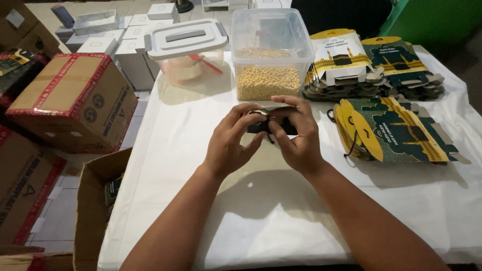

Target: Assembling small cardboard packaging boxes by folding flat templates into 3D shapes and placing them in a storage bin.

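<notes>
Both the left hand (232,142) and right hand (297,131) grip a small dark folded carton (271,122) over the white table (165,130), near the clear tub of yellow pellets (268,80).

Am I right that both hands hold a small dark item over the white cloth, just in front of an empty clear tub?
Not quite: the clear tub is not empty. The head view shows it partly filled with small yellowish grains. The rest stands: the left hand and right hand both hold the small dark item over the white cloth.
</notes>
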